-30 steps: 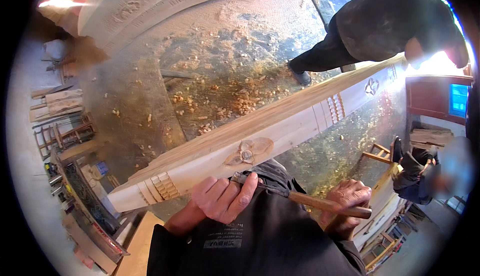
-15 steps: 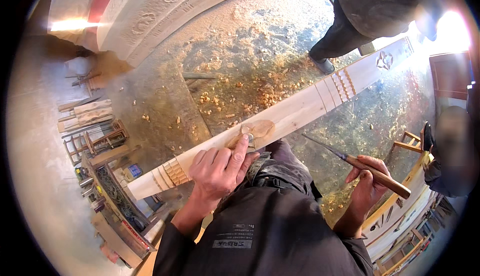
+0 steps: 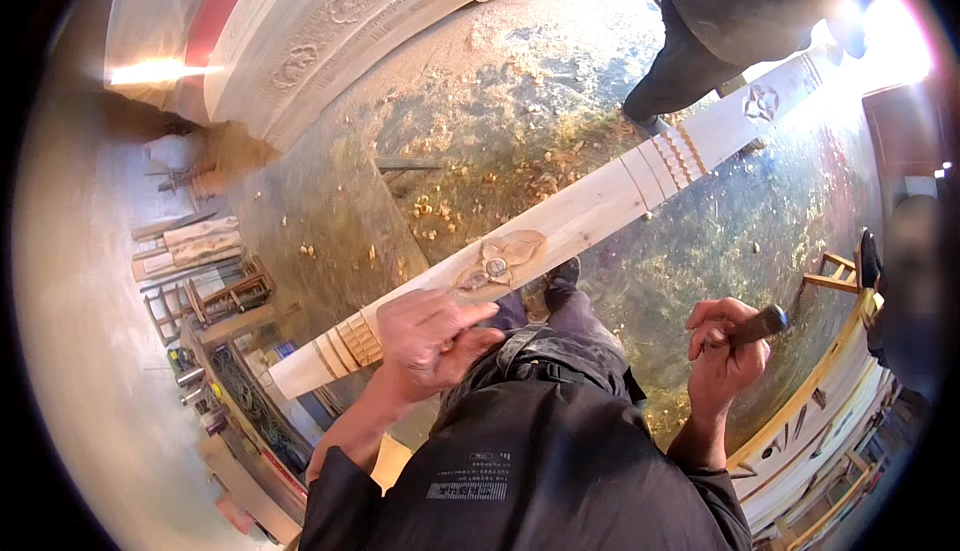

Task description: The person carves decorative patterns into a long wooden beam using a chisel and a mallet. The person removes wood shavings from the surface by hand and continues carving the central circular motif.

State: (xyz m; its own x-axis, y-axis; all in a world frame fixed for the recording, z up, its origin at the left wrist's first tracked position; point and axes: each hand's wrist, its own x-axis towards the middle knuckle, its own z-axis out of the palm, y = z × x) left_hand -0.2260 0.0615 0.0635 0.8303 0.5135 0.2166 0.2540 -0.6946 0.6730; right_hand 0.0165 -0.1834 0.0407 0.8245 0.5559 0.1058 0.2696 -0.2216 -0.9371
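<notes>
Handle of a wooden-gripped tool (image 3: 762, 325) is sitting in the person's right hand (image 3: 718, 359), fingers wrapping it closely, butt end pointing up toward the camera; the working end is hiding from view. Left hand (image 3: 425, 343) is curling loosely, index finger and thumb pointing right with only a narrow gap between them; can't tell if anything is inside, or if the knuckles are touching the wood behind. Pale beam (image 3: 590, 213) is running diagonally just beyond that hand, lower left to upper right, in front of the person's legs. Flower carving (image 3: 518, 248) with a round centre is showing on its face, just above the left fingertips. Carved ribbed band (image 3: 354, 341) is lying toward the near end, second carved band (image 3: 682, 159) and an open-cut motif (image 3: 760, 103) toward the far end. Co-worker in dark clothes (image 3: 725, 1) is standing by the far end, face out of view. Shavings (image 3: 432, 213) are littering the floor (image 3: 335, 201) beyond the beam. Curved carved panel (image 3: 300, 36) is filling the upper left. Long tool box (image 3: 250, 434) is standing at left; hand tools (image 3: 799, 421) are lying on a pale board at lower right.
</notes>
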